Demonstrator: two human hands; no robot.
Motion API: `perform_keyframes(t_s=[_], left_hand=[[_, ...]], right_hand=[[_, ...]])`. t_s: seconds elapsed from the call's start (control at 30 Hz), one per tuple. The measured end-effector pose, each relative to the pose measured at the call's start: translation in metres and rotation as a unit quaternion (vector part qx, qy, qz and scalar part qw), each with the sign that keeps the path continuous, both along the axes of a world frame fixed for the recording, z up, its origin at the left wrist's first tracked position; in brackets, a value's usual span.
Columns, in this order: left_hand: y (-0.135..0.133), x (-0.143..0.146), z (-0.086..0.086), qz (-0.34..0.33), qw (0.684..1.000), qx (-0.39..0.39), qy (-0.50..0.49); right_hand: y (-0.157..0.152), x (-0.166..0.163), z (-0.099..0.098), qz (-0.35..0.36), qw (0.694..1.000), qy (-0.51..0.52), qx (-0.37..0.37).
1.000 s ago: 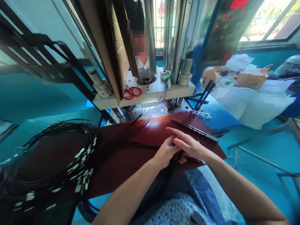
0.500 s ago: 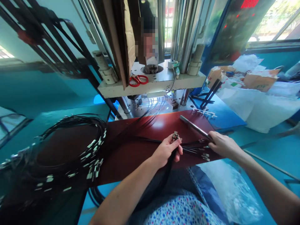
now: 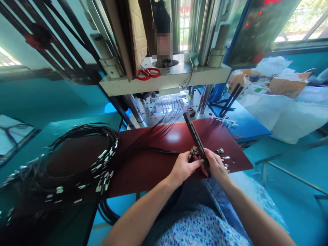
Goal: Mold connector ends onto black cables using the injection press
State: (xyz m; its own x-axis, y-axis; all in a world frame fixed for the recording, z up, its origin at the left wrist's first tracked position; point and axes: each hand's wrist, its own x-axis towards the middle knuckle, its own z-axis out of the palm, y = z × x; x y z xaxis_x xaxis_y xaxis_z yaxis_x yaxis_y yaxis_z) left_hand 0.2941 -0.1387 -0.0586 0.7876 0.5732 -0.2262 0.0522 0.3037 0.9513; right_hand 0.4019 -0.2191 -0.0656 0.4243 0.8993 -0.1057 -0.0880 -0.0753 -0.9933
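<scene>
Metal connectors (image 3: 193,149) on black cables (image 3: 190,158) sit gripped in a person's left hand (image 3: 183,169), just below right of the frame's centre, as the right hand (image 3: 215,164) clasps a dark slotted bar (image 3: 194,135) beside them over a red-brown table (image 3: 143,177) (red-handled scissors (image 3: 148,74) rest on the machine (image 3: 205,76), upper centre).

Bright window (image 3: 298,25), teal floor (image 3: 299,218)

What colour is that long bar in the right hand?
The long bar is nearly black; it shows best in the head camera's view.
</scene>
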Motion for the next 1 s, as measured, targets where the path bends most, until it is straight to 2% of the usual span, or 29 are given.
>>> perform_keyframes(t_s=[0.2,0.4,0.47,0.57,0.67,0.83,0.9,1.0], left_hand=[[0.003,0.002,-0.001,-0.017,1.0,-0.007,0.025],[0.001,0.002,0.0,0.001,0.999,0.014,0.039],[0.001,0.001,0.0,0.003,0.999,0.026,0.044],[0.004,-0.003,0.001,0.027,0.999,0.019,0.019],[0.007,-0.006,0.002,0.075,0.997,0.011,-0.008],[0.005,-0.006,0.001,0.103,0.993,0.052,-0.014],[0.004,-0.005,0.002,0.087,0.994,0.061,-0.003],[0.006,-0.002,0.006,0.006,0.999,0.002,0.031]], right_hand=[[-0.003,0.003,-0.005,0.016,1.0,-0.019,-0.003],[-0.002,-0.005,-0.008,-0.042,0.993,-0.113,0.0],[-0.002,-0.007,-0.01,-0.043,0.991,-0.13,0.002],[-0.004,-0.007,-0.014,-0.04,0.996,-0.076,0.014],[-0.006,-0.006,-0.017,-0.069,0.997,-0.02,0.034],[-0.005,-0.006,-0.016,-0.086,0.995,0.013,0.046],[-0.006,-0.005,-0.015,-0.084,0.995,0.023,0.044],[-0.007,-0.003,-0.013,-0.071,0.996,0.033,0.031]])
